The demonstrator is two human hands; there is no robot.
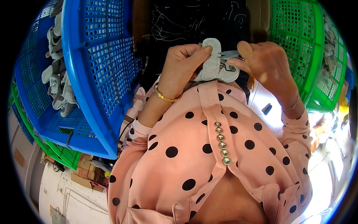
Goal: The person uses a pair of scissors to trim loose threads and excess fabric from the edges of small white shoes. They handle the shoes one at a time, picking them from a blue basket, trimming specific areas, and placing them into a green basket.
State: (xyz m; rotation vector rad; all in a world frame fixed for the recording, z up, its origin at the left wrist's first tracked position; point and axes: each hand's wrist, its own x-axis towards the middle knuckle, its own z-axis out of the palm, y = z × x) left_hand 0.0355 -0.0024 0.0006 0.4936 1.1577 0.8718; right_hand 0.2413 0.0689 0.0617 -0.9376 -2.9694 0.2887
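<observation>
- The small grey fabric sock [215, 63] sat between both hands, held by the left hand [183, 67].
- The right hand [265, 61] gripped small metal snips [229, 55], mostly hidden by its fingers.

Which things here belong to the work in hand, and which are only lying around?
In use:
left hand, holding the grey sock
right hand, holding small metal snips at the sock

Lying about:
blue basket with more grey socks
green basket
small dark object on the white surface
</observation>
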